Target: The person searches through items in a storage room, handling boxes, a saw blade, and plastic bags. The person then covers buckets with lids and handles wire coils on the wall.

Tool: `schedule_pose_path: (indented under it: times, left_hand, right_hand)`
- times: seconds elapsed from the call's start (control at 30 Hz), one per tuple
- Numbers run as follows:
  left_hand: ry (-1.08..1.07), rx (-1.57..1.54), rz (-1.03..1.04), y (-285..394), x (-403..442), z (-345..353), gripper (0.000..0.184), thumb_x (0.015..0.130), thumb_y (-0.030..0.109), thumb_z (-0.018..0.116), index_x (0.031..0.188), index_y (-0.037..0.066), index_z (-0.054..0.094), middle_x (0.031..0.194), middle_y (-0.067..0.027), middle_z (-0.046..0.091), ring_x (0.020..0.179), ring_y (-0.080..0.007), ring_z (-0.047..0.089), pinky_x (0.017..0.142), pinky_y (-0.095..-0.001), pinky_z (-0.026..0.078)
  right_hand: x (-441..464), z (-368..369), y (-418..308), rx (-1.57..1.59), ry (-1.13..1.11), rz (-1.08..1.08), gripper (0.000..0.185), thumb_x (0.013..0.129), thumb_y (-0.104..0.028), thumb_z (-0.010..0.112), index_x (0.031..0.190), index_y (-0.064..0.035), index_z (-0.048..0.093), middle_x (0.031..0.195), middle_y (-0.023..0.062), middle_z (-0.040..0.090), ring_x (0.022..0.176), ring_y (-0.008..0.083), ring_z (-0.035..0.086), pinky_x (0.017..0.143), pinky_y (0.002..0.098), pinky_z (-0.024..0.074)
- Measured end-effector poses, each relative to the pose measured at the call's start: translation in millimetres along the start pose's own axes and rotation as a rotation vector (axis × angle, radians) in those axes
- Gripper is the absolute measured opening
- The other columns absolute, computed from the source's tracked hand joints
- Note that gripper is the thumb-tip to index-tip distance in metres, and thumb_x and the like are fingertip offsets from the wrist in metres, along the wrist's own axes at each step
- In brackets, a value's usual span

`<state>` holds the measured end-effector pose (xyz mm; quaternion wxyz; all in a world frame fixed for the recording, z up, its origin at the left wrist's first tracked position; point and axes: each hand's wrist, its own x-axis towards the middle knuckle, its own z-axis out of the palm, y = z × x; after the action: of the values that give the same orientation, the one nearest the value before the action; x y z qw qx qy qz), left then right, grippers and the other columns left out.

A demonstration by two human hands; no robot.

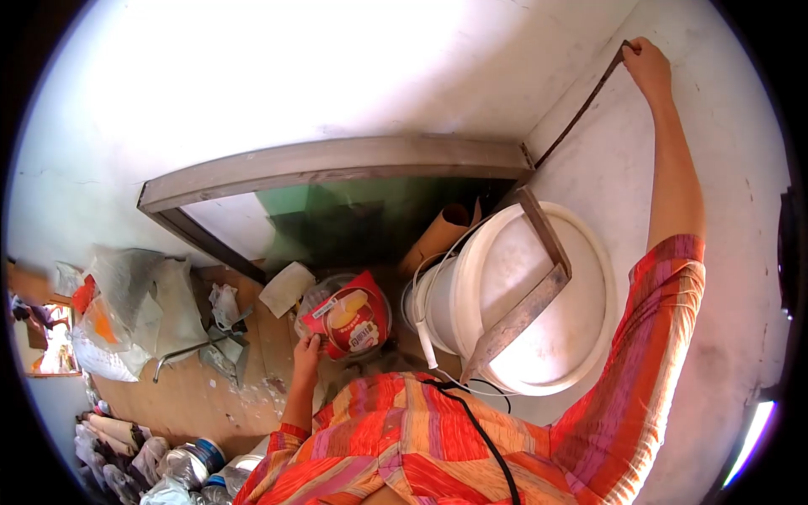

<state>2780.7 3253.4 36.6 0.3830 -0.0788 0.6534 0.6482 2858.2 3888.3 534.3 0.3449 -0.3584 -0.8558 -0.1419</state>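
Observation:
My left hand (pixel 309 347) is closed on the lower left edge of a red packet (pixel 353 318) with a picture of yellow food on it. Raised at the upper right, my right hand (pixel 643 57) is closed round the top end of a long, thin dark strip (pixel 589 103). The strip slants down along the wall corner to a wooden frame (pixel 337 160) with a dark greenish pane. Between my arms stands a white bucket (pixel 581 311), its lid facing up, with an L-shaped metal piece (pixel 526 316) across it.
A brown cardboard roll (pixel 438 240) leans by the frame. Plastic bags (pixel 151 295) lie at the left, near a crumpled bag (pixel 225 305) on the brown floor (pixel 194 404). Jars and bundles (pixel 185 465) fill the lower left. White walls (pixel 295 76) rise behind.

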Motion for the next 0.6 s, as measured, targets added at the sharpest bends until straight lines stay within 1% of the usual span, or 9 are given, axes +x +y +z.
schedule_pose_path:
  times: [0.07, 0.13, 0.2, 0.27, 0.33, 0.4, 0.43, 0.5, 0.6]
  left_hand:
    - [0.001, 0.005, 0.005, 1, 2, 6, 0.014, 0.088, 0.021, 0.049, 0.093, 0.009, 0.054, 0.082, 0.0004, 0.056, 0.071, -0.0082, 0.053, 0.062, -0.022, 0.044]
    - [0.001, 0.011, 0.003, -1, 2, 8, 0.013, 0.087, 0.021, 0.05, 0.092, 0.009, 0.054, 0.081, 0.0004, 0.056, 0.071, -0.0083, 0.053, 0.062, -0.0218, 0.044]
    - [-0.001, -0.001, -0.032, -4, 6, 11, 0.012, 0.088, 0.02, 0.049, 0.091, 0.009, 0.054, 0.081, 0.0007, 0.056, 0.071, -0.0084, 0.053, 0.063, -0.0224, 0.045]
    - [-0.012, 0.016, -0.015, -5, 4, 15, 0.012, 0.088, 0.02, 0.049, 0.091, 0.009, 0.054, 0.082, 0.0007, 0.056, 0.071, -0.0086, 0.053, 0.063, -0.0228, 0.045]
    - [-0.013, 0.031, 0.004, -4, 3, 16, 0.013, 0.088, 0.02, 0.048, 0.091, 0.009, 0.054, 0.082, 0.0007, 0.056, 0.071, -0.0087, 0.053, 0.064, -0.0232, 0.046]
    - [-0.005, 0.023, -0.043, -2, 1, 16, 0.013, 0.088, 0.02, 0.048, 0.091, 0.008, 0.054, 0.082, -0.0001, 0.056, 0.072, -0.0092, 0.053, 0.065, -0.0237, 0.046]
    - [0.001, 0.021, -0.041, -2, 1, 16, 0.013, 0.088, 0.02, 0.048, 0.091, 0.008, 0.054, 0.082, -0.0001, 0.056, 0.072, -0.0092, 0.053, 0.065, -0.0237, 0.046]
    - [-0.001, 0.02, -0.041, 1, -4, 16, 0.015, 0.088, 0.019, 0.047, 0.092, 0.007, 0.054, 0.083, -0.0008, 0.056, 0.072, -0.0096, 0.053, 0.065, -0.0234, 0.046]
    - [0.023, 0.066, -0.041, 14, -15, 19, 0.016, 0.088, 0.02, 0.047, 0.094, 0.007, 0.054, 0.083, -0.0008, 0.055, 0.072, -0.0096, 0.053, 0.065, -0.0231, 0.045]
  right_hand:
    - [2, 9, 6, -0.013, -0.054, 0.026, 0.025, 0.075, -0.029, 0.053, 0.085, -0.0075, 0.062, 0.08, 0.0102, 0.064, 0.077, 0.0275, 0.06, 0.07, 0.0361, 0.0458]
    - [-5, 20, 7, -0.015, -0.102, 0.079, 0.024, 0.073, -0.025, 0.053, 0.084, -0.0062, 0.063, 0.079, 0.012, 0.064, 0.077, 0.0286, 0.06, 0.069, 0.0365, 0.0464]
    - [-14, 39, 10, -0.133, -0.269, 0.071, 0.019, 0.073, -0.022, 0.054, 0.08, -0.0058, 0.06, 0.06, 0.0069, 0.062, 0.059, 0.0179, 0.061, 0.059, 0.0299, 0.0467]
    - [-27, 71, 26, -0.174, -0.271, 0.049, 0.017, 0.069, -0.02, 0.054, 0.076, -0.0047, 0.06, 0.059, 0.0082, 0.061, 0.059, 0.0201, 0.061, 0.06, 0.031, 0.047]
    - [-47, 99, 34, -0.236, -0.343, -0.024, 0.018, 0.068, -0.018, 0.053, 0.075, -0.003, 0.061, 0.059, 0.0086, 0.061, 0.057, 0.0215, 0.061, 0.059, 0.0334, 0.0475]
    - [-70, 117, 32, -0.154, -0.473, 0.062, 0.018, 0.067, -0.018, 0.054, 0.072, -0.0023, 0.063, 0.059, 0.0109, 0.061, 0.057, 0.0238, 0.061, 0.058, 0.0361, 0.0478]
    - [-81, 126, 32, -0.149, -0.473, 0.058, 0.018, 0.067, -0.018, 0.054, 0.072, -0.0023, 0.063, 0.059, 0.0109, 0.061, 0.057, 0.0238, 0.061, 0.058, 0.0361, 0.0478]
    - [-100, 147, 34, -0.133, -0.544, 0.039, 0.019, 0.066, -0.016, 0.055, 0.069, 0.0002, 0.063, 0.062, 0.0153, 0.061, 0.059, 0.0285, 0.061, 0.058, 0.0386, 0.0481]
    - [-123, 174, 34, -0.171, -0.496, 0.023, 0.018, 0.066, -0.013, 0.054, 0.065, 0.0025, 0.062, 0.063, 0.0182, 0.061, 0.061, 0.0321, 0.06, 0.061, 0.0396, 0.0484]
